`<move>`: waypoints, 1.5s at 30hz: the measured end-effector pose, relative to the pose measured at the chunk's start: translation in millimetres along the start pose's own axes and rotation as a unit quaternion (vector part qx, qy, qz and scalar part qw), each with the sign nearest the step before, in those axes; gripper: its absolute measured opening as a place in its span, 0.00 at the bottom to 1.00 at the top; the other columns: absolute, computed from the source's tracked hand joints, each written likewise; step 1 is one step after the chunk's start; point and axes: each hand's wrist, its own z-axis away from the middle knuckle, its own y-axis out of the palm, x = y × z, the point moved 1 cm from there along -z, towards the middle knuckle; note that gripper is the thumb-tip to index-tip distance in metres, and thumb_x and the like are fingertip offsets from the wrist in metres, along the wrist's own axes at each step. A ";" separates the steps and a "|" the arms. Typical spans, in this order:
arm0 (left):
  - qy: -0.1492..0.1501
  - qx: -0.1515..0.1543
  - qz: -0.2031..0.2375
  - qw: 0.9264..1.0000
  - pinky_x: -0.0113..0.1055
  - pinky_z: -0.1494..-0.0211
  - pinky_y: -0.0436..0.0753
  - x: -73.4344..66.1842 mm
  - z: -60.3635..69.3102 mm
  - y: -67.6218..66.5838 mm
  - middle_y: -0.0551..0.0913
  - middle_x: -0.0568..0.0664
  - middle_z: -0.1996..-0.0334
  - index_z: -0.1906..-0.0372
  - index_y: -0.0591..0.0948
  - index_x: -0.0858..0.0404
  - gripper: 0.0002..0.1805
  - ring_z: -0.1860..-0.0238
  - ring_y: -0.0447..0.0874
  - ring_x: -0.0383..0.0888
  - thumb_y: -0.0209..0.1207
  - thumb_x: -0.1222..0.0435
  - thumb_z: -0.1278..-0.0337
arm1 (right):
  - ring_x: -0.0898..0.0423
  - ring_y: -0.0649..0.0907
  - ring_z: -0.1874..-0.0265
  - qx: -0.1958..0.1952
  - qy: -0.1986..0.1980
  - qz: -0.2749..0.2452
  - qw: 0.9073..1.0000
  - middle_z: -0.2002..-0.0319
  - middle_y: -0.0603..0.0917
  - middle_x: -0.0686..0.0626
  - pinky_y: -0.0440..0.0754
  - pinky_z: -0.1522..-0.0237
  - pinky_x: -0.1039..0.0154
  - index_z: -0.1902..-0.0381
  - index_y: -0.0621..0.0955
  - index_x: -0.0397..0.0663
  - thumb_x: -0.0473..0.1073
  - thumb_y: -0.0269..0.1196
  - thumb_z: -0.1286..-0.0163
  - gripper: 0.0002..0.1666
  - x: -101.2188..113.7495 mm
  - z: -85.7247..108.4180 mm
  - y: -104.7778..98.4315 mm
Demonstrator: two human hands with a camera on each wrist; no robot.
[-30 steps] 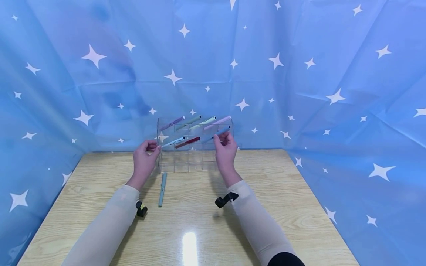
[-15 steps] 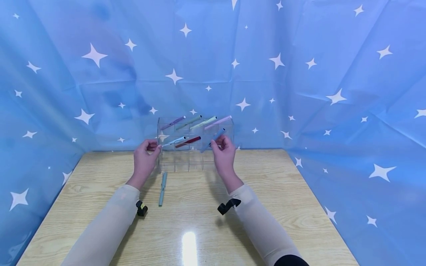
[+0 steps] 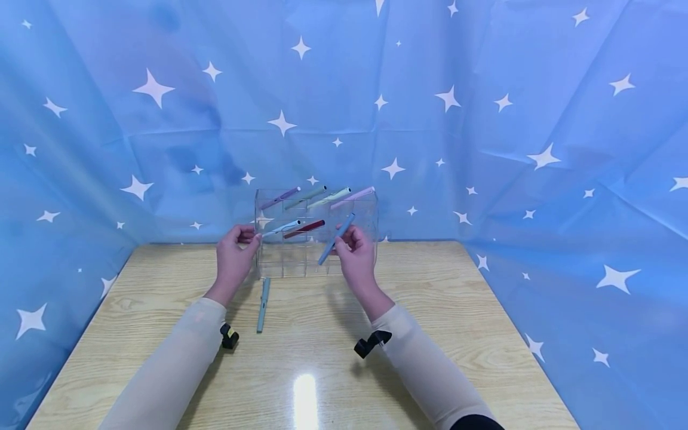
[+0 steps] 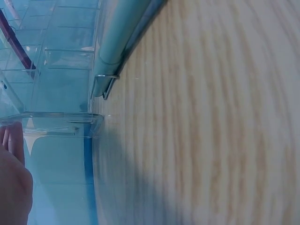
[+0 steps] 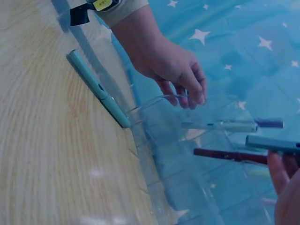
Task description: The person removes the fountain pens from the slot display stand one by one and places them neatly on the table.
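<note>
A clear pen rack (image 3: 294, 257) with several compartments stands at the back of the table. My left hand (image 3: 235, 254) grips its left side wall, thumb on the front and fingers behind; the right wrist view shows this left hand (image 5: 166, 61) too. In front of the rack's right part, my right hand (image 3: 359, 260) pinches a blue pen (image 3: 329, 249), which is tilted and outside the compartments. A teal pen (image 3: 263, 306) with a clip lies on the table before the rack's left end. In the rack's middle row rest a light blue pen (image 3: 282, 228) and a dark red pen (image 3: 304, 229).
The rack's upper row holds a purple pen (image 3: 280, 197), a grey-green pen (image 3: 306, 197), a pale green pen (image 3: 329, 197) and a lilac pen (image 3: 352, 197). A blue starry curtain (image 3: 344, 89) hangs close behind the rack. The wooden table (image 3: 430, 310) extends toward me.
My right hand has drawn the blue pen out of the rack's middle row, toward me and leftward, and the pen has turned steeper. My left hand stays on the rack.
</note>
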 end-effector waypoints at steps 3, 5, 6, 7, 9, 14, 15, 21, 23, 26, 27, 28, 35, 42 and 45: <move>-0.003 0.001 -0.003 1.000 0.28 0.53 0.83 -0.7 0.0 0.3 0.90 0.55 0.53 0.42 0.86 0.70 0.15 0.53 0.87 0.48 0.70 0.65 0.25 | 0.52 0.88 0.59 0.015 0.002 0.008 1.000 0.58 0.84 0.43 0.93 0.57 0.58 0.43 0.84 0.31 0.26 0.62 0.21 0.13 0.8 4.1 1.4; -0.004 0.000 -0.005 1.000 0.27 0.53 0.83 -1.3 0.1 0.4 0.90 0.56 0.53 0.42 0.86 0.70 0.15 0.53 0.87 0.48 0.70 0.65 0.25 | 0.53 0.88 0.60 0.023 0.001 0.017 1.000 0.57 0.85 0.41 0.93 0.57 0.59 0.43 0.84 0.32 0.26 0.62 0.22 0.13 0.9 6.6 2.5; -0.005 -0.001 -0.006 1.000 0.27 0.53 0.83 -1.3 -0.1 0.6 0.90 0.56 0.53 0.42 0.86 0.70 0.15 0.53 0.87 0.49 0.70 0.65 0.25 | 0.51 0.88 0.61 0.026 -0.002 0.019 0.999 0.58 0.85 0.40 0.92 0.58 0.60 0.44 0.85 0.33 0.26 0.62 0.23 0.13 1.2 7.9 3.3; -0.005 -0.002 -0.007 1.000 0.27 0.53 0.83 -1.4 -0.2 0.7 0.90 0.56 0.53 0.42 0.86 0.69 0.15 0.54 0.87 0.49 0.70 0.65 0.25 | 0.50 0.88 0.62 0.031 -0.004 0.021 0.999 0.58 0.86 0.38 0.92 0.59 0.61 0.44 0.85 0.33 0.25 0.61 0.24 0.13 1.2 9.1 4.0; -0.005 -0.004 -0.008 1.000 0.27 0.54 0.82 -1.3 -0.6 1.0 0.90 0.57 0.54 0.43 0.87 0.69 0.14 0.54 0.87 0.49 0.70 0.66 0.25 | 0.47 0.89 0.64 0.040 -0.008 0.020 0.999 0.59 0.85 0.34 0.91 0.60 0.62 0.45 0.85 0.32 0.24 0.61 0.25 0.14 0.6 11.3 5.5; -0.005 -0.006 -0.004 1.000 0.26 0.53 0.82 -0.9 -1.3 1.1 0.90 0.57 0.54 0.43 0.86 0.70 0.14 0.55 0.87 0.48 0.71 0.67 0.26 | 0.53 0.89 0.68 0.057 0.006 0.012 0.998 0.63 0.86 0.37 0.91 0.62 0.63 0.47 0.84 0.30 0.24 0.63 0.24 0.11 -3.3 16.5 10.0; -0.004 -0.007 -0.004 1.000 0.26 0.53 0.82 -1.0 -1.3 1.0 0.90 0.57 0.54 0.43 0.86 0.71 0.14 0.55 0.86 0.48 0.71 0.67 0.26 | 0.55 0.89 0.67 0.060 0.011 0.014 0.998 0.63 0.86 0.41 0.91 0.61 0.64 0.47 0.84 0.30 0.25 0.64 0.24 0.10 -3.8 17.8 10.9; 0.003 -0.007 -0.003 1.000 0.27 0.52 0.82 -0.3 -0.9 0.8 0.90 0.57 0.53 0.43 0.86 0.72 0.15 0.54 0.86 0.48 0.70 0.66 0.25 | 0.57 0.86 0.63 0.086 0.027 0.019 0.996 0.62 0.87 0.49 0.88 0.60 0.66 0.47 0.84 0.33 0.29 0.69 0.23 0.10 -4.1 26.7 15.6; 0.005 -0.006 -0.004 1.000 0.27 0.52 0.82 0.1 -1.1 0.9 0.90 0.57 0.53 0.43 0.86 0.71 0.15 0.54 0.86 0.48 0.70 0.66 0.25 | 0.57 0.87 0.62 0.102 0.034 0.019 0.994 0.60 0.88 0.48 0.89 0.60 0.65 0.46 0.84 0.33 0.32 0.70 0.22 0.11 -3.7 30.1 16.7; 0.004 -0.005 -0.002 1.000 0.27 0.52 0.82 -0.1 -1.4 0.8 0.90 0.57 0.53 0.43 0.86 0.71 0.15 0.54 0.87 0.49 0.70 0.67 0.25 | 0.55 0.88 0.62 0.124 0.047 0.014 0.991 0.59 0.89 0.46 0.92 0.59 0.61 0.43 0.84 0.35 0.36 0.71 0.20 0.13 -3.5 34.4 18.6; 0.004 -0.006 -0.003 1.000 0.27 0.52 0.82 -0.2 -1.5 0.8 0.90 0.57 0.53 0.43 0.86 0.71 0.15 0.54 0.87 0.49 0.70 0.67 0.25 | 0.55 0.88 0.62 0.130 0.052 0.014 0.990 0.58 0.88 0.45 0.92 0.59 0.59 0.43 0.85 0.36 0.37 0.71 0.20 0.14 -3.7 35.5 19.2; 0.003 -0.006 -0.004 1.000 0.26 0.52 0.82 0.0 -1.5 0.8 0.90 0.57 0.53 0.43 0.86 0.71 0.15 0.54 0.87 0.49 0.70 0.67 0.25 | 0.55 0.88 0.61 0.133 0.057 0.015 0.989 0.58 0.88 0.46 0.93 0.59 0.59 0.43 0.85 0.36 0.38 0.71 0.20 0.14 -3.9 36.5 20.0; -0.001 -0.006 -0.006 1.000 0.26 0.52 0.81 -0.4 -1.3 1.0 0.90 0.57 0.53 0.43 0.86 0.71 0.15 0.54 0.86 0.48 0.70 0.67 0.25 | 0.55 0.88 0.60 0.139 0.120 0.008 0.983 0.56 0.88 0.47 0.94 0.58 0.57 0.40 0.84 0.34 0.39 0.72 0.21 0.18 -5.6 43.0 26.7; 0.000 -0.005 -0.008 1.000 0.27 0.52 0.82 1.1 -1.3 1.0 0.90 0.57 0.53 0.43 0.86 0.71 0.15 0.54 0.86 0.48 0.70 0.66 0.25 | 0.55 0.88 0.62 0.152 0.156 0.010 0.976 0.56 0.87 0.47 0.94 0.60 0.55 0.40 0.84 0.32 0.38 0.72 0.22 0.19 -11.5 50.6 35.0; -0.002 -0.006 -0.007 1.000 0.27 0.52 0.82 1.5 -1.7 1.1 0.90 0.57 0.53 0.43 0.86 0.71 0.15 0.54 0.86 0.48 0.70 0.66 0.25 | 0.56 0.88 0.62 0.158 0.162 0.009 0.974 0.57 0.87 0.47 0.94 0.59 0.53 0.40 0.84 0.32 0.36 0.72 0.22 0.18 -13.2 54.0 39.3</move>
